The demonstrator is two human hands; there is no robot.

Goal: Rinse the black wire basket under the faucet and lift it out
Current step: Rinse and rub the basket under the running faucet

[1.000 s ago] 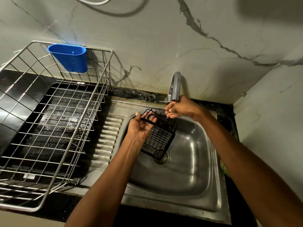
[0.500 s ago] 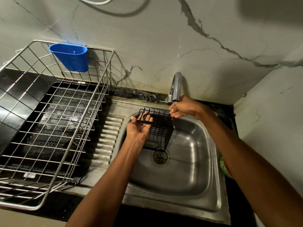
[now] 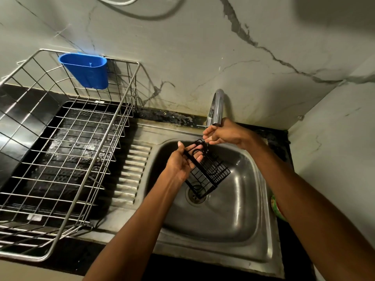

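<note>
The black wire basket (image 3: pixel 209 171) hangs tilted over the steel sink (image 3: pixel 243 230), its lower end above the drain (image 3: pixel 195 196). My left hand (image 3: pixel 180 161) grips its upper rim, thumb on the near side and fingers curled through the wires. Just under the chrome faucet (image 3: pixel 216 108), my right hand (image 3: pixel 225 134) hovers with fingers straight and holds nothing, close to the basket's top corner. I cannot make out a water stream clearly.
A large steel wire dish rack (image 3: pixel 67 151) with a blue plastic cup (image 3: pixel 86 72) hung on its back rim fills the counter to the left. A ribbed drainboard (image 3: pixel 132 171) lies between rack and sink. A green object (image 3: pixel 278 207) shows behind my right forearm.
My left hand has turned the basket, so its lower end now points down toward the drain. My right hand has drawn slightly back under the faucet spout, off the basket.
</note>
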